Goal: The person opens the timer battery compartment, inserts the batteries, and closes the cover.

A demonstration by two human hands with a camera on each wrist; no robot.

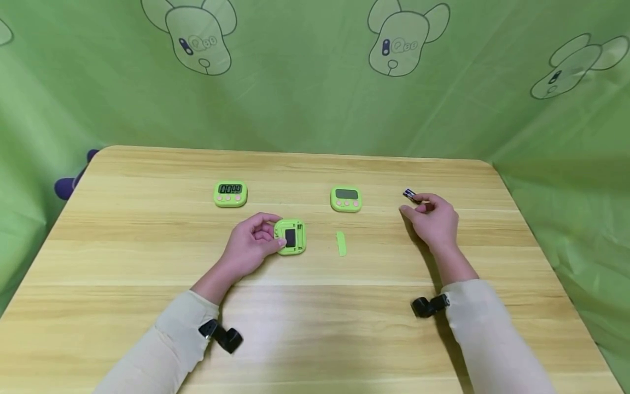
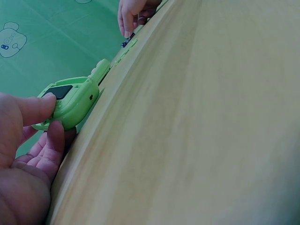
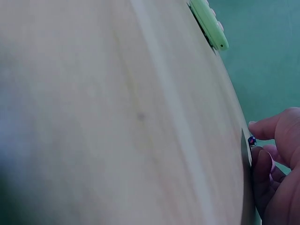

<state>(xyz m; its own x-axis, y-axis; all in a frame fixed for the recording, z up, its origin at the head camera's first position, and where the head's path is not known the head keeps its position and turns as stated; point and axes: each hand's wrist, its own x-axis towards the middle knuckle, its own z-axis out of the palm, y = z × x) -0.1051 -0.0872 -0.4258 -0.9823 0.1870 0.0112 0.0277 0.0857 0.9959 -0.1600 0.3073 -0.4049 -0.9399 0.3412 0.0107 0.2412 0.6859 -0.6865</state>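
While the left hand (image 1: pixel 248 246) pinches the coverless timer (image 1: pixel 291 235) back-up, likely keeping its battery slot (image 1: pixel 299 235) exposed, the right hand (image 1: pixel 435 221), thumb and forefinger parted, touches batteries (image 1: pixel 408 193) well right of that timer, past the loose cover (image 1: pixel 341 244).

A green timer (image 1: pixel 230 194) reads "0000"; the curtain (image 1: pixel 305 98), "Qee".
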